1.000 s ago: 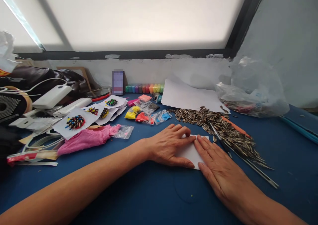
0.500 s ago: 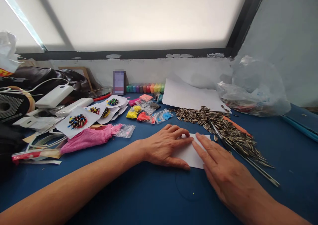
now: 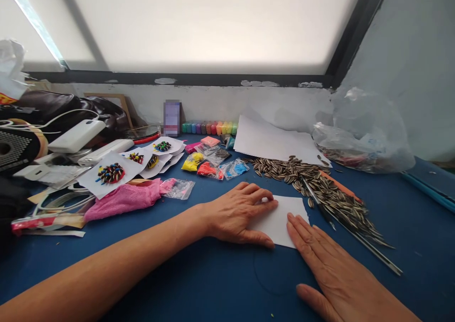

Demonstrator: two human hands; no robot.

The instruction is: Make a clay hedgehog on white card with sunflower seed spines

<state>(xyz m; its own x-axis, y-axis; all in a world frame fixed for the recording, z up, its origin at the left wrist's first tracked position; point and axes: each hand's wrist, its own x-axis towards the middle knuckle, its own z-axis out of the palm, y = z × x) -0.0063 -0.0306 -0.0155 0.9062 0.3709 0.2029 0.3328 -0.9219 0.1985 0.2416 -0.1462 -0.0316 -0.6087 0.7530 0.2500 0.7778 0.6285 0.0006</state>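
Observation:
A small white sheet of paper (image 3: 279, 225) lies flat on the blue tabletop. My left hand (image 3: 241, 215) rests on its left part, palm down, with the fingers stretched and the thumb along the near edge. On the paper's right side lie the fingertips of my right hand (image 3: 323, 255), flat and open, its thumb spread over the table. Just beyond the right hand spreads a pile of striped sunflower seeds (image 3: 341, 203), with tweezers (image 3: 373, 248) and an orange strip (image 3: 341, 185) among them.
Bags of coloured clay (image 3: 211, 169) lie ahead, beside paper cards with seed-and-clay shapes (image 3: 111, 174). A pink cloth (image 3: 124, 201) is at left. At the back are a phone (image 3: 172, 118), larger white sheets (image 3: 273, 139) and a plastic bag of seeds (image 3: 366, 146).
My right hand has slid right and toward me across the paper, and its thumb has spread out. More of the paper shows. The left hand stays in place on it.

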